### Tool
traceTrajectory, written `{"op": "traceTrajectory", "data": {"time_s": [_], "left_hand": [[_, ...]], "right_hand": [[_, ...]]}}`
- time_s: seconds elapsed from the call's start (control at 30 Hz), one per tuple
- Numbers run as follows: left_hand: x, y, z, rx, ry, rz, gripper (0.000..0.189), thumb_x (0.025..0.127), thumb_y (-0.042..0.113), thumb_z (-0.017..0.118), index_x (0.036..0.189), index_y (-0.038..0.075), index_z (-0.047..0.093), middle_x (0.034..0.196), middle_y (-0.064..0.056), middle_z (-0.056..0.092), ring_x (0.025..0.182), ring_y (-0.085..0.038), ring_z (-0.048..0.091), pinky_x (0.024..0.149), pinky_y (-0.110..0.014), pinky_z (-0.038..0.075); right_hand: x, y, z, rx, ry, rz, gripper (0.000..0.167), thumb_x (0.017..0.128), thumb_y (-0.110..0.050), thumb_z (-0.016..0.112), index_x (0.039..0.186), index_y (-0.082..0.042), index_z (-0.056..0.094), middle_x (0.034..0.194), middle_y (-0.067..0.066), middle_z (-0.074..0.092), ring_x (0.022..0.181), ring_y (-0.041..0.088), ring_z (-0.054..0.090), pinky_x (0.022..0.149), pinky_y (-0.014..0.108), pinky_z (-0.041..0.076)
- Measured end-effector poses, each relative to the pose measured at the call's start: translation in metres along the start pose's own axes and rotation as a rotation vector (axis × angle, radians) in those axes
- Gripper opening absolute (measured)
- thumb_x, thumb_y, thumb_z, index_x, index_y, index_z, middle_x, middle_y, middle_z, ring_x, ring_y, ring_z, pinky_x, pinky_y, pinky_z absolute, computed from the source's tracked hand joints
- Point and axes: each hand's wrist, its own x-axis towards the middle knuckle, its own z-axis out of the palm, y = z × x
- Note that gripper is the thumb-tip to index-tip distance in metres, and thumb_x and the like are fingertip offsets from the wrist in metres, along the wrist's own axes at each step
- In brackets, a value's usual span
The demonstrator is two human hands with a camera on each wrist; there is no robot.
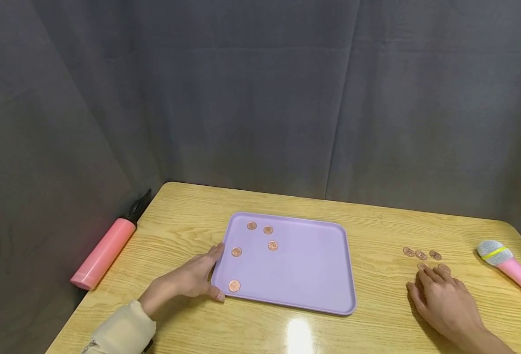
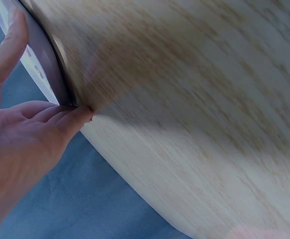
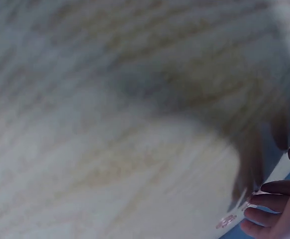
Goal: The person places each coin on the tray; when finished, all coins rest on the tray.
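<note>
Counter (image 1: 382,302) Job Looks Half Done

Lilac tray (image 1: 304,268) sits mid-counter; at nine o'clock, spread left hand (image 1: 193,276) touches its edge. At three, right hand (image 1: 449,299), loosely extended, gripping nothing visible, reaches five loose coins (image 1: 421,254); five tray coins (image 1: 273,245) appear done.

The tray (image 1: 304,275) is a pale purple, round-cornered rectangle with a raised rim, lying flat. Five copper-coloured coins (image 1: 273,245) lie on its left half: three toward the far edge, one along the left, one in the near-left corner. Well right of the tray, five more coins (image 1: 421,255) cluster, two partly covered.
</note>
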Motion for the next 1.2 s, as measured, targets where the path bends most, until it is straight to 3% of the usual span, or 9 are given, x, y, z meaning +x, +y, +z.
{"op": "traceTrajectory", "data": {"time_s": [0.3, 0.43, 0.53, 0.73, 0.87, 0.97, 1.0, 1.13, 1.2], "left_hand": [[-0.002, 0.001, 0.000, -0.017, 0.003, -0.002, 0.120, 0.064, 0.024, 0.089, 0.150, -0.012, 0.014, 0.155, -0.029, 0.016, 0.144, -0.040, 0.016, 0.117, -0.050, 0.016], [-0.002, 0.002, 0.000, -0.018, 0.003, -0.002, 0.120, 0.064, 0.023, 0.089, 0.149, -0.013, 0.014, 0.155, -0.029, 0.016, 0.145, -0.040, 0.016, 0.117, -0.050, 0.016], [-0.002, 0.002, 0.000, -0.009, -0.001, -0.008, 0.120, 0.064, 0.023, 0.089, 0.150, -0.012, 0.013, 0.155, -0.029, 0.015, 0.145, -0.040, 0.015, 0.117, -0.051, 0.015], [-0.001, 0.002, 0.001, -0.011, -0.002, -0.008, 0.119, 0.065, 0.023, 0.089, 0.150, -0.012, 0.013, 0.156, -0.029, 0.014, 0.145, -0.039, 0.015, 0.117, -0.051, 0.014], [0.000, 0.000, 0.003, -0.019, -0.011, -0.008, 0.118, 0.067, 0.024, 0.088, 0.150, -0.012, 0.013, 0.156, -0.028, 0.014, 0.145, -0.038, 0.014, 0.118, -0.050, 0.014], [-0.001, -0.001, 0.003, -0.016, -0.015, -0.015, 0.118, 0.067, 0.024, 0.088, 0.150, -0.011, 0.013, 0.156, -0.027, 0.015, 0.145, -0.037, 0.014, 0.118, -0.050, 0.015], [-0.001, -0.001, 0.003, -0.014, -0.014, -0.017, 0.118, 0.067, 0.024, 0.089, 0.150, -0.011, 0.014, 0.156, -0.027, 0.015, 0.145, -0.037, 0.014, 0.118, -0.050, 0.015], [-0.001, -0.002, 0.002, 0.002, -0.007, -0.024, 0.118, 0.066, 0.025, 0.089, 0.151, -0.010, 0.014, 0.156, -0.026, 0.016, 0.146, -0.036, 0.015, 0.118, -0.049, 0.015], [-0.001, -0.002, 0.002, 0.007, -0.005, -0.028, 0.118, 0.066, 0.025, 0.089, 0.151, -0.010, 0.014, 0.156, -0.026, 0.016, 0.146, -0.036, 0.015, 0.118, -0.049, 0.015]], "right_hand": [[-0.008, -0.014, 0.006, 0.048, 0.065, -0.082, 0.038, 0.084, -0.012, 0.067, 0.114, 0.011, 0.065, 0.120, 0.030, 0.062, 0.105, 0.046, 0.060, 0.087, 0.071, 0.040], [-0.006, -0.015, 0.010, 0.094, 0.162, -0.190, 0.031, 0.087, -0.011, 0.065, 0.111, 0.010, 0.068, 0.115, 0.027, 0.065, 0.101, 0.043, 0.063, 0.083, 0.063, 0.047], [0.001, -0.013, 0.010, 0.146, 0.217, -0.237, 0.023, 0.086, -0.006, 0.068, 0.105, 0.006, 0.070, 0.105, 0.021, 0.069, 0.091, 0.037, 0.065, 0.072, 0.051, 0.055], [0.025, -0.002, 0.009, 0.188, 0.199, -0.134, 0.023, 0.070, -0.008, 0.084, 0.091, -0.008, 0.075, 0.083, 0.004, 0.068, 0.068, 0.020, 0.059, 0.051, 0.038, 0.052], [0.037, 0.004, 0.008, 0.258, 0.113, -0.070, 0.020, 0.069, -0.012, 0.086, 0.086, -0.008, 0.076, 0.077, -0.001, 0.066, 0.060, 0.007, 0.046, 0.062, 0.045, 0.050], [0.042, 0.008, 0.008, 0.343, 0.085, -0.053, 0.019, 0.068, -0.009, 0.086, 0.084, -0.006, 0.075, 0.076, 0.000, 0.070, 0.060, 0.007, 0.054, 0.070, 0.055, 0.050], [0.044, 0.009, 0.007, 0.362, 0.082, -0.049, 0.019, 0.068, -0.008, 0.086, 0.084, -0.006, 0.075, 0.075, 0.000, 0.070, 0.059, 0.007, 0.056, 0.071, 0.054, 0.051], [0.048, 0.014, 0.006, 0.374, 0.060, -0.034, 0.016, 0.069, -0.008, 0.086, 0.081, -0.009, 0.075, 0.072, -0.004, 0.071, 0.057, -0.001, 0.054, 0.052, 0.026, 0.049], [0.050, 0.016, 0.005, 0.370, 0.026, -0.012, 0.015, 0.070, -0.009, 0.085, 0.080, -0.012, 0.074, 0.072, -0.006, 0.069, 0.058, -0.003, 0.052, 0.050, 0.022, 0.046]]}}
